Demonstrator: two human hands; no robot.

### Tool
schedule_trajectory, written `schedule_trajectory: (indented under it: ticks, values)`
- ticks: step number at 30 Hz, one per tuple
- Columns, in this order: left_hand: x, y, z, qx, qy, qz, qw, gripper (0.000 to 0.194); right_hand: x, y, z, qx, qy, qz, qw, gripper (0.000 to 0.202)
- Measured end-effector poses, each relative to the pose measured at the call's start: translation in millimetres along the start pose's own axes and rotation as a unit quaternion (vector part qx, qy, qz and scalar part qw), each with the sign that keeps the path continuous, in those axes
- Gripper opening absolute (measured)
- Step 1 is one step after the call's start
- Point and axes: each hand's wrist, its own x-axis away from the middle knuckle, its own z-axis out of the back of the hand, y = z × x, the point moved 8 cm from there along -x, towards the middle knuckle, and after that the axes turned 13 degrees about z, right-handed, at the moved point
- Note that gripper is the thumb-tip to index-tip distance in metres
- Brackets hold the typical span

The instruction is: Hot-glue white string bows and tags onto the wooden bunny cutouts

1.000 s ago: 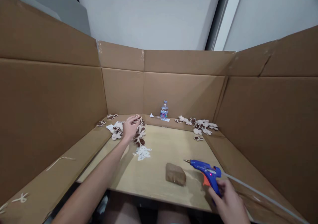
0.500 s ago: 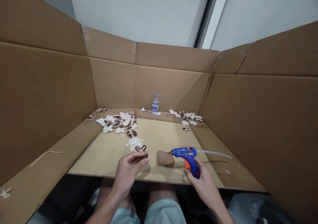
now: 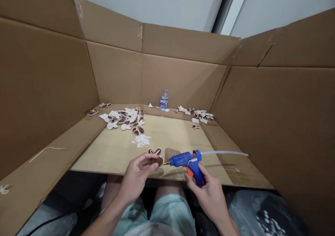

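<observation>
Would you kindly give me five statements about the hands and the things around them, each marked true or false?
1. The right hand holds the blue glue gun. True.
2. The left hand holds the bottle. False: it holds a brown piece with a cream outline on it; the bottle stands upright near the back cardboard wall.
3. The glue gun's nozzle points towards the piece in the left hand. True.
4. The small white pieces lie to the right of the glue gun. False: they lie to its left, just in front of the larger pile.
5. A long, pale glue stick juts out of the back of the glue gun. True.
</observation>
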Motion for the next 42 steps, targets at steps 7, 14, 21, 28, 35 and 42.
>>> schedule_trajectory:
  ticks: [7, 14, 21, 28, 35, 42]
  values:
    - [6, 3, -3.0, -0.004, -0.017, 0.008, 1.0, 0.018, -3, -7, 3, 0.051, 0.013, 0.031, 0.998, 0.029]
    - [7, 2, -3.3, -0.007, -0.019, 0.008, 1.0, 0.017, -3, -12, 10, 0.064, 0.033, 0.05, 0.996, 0.027]
    - [7, 1, -1.8, -0.009, -0.011, 0.0, 1.0, 0.016, -2, -11, 12, 0.072, 0.045, 0.053, 0.995, 0.029]
    - [8, 0, -1.1, -0.007, -0.008, 0.003, 1.0, 0.017, -1, -11, 12, 0.059, 0.042, 0.057, 0.996, 0.026]
    - [8, 1, -1.2, -0.006, -0.008, 0.006, 1.0, 0.018, 0, -15, 14, 0.07, 0.047, 0.077, 0.993, 0.024]
    - [8, -1, -0.4, -0.002, -0.012, 0.003, 1.0, 0.015, 1, -12, 16, 0.096, 0.057, 0.077, 0.991, 0.033]
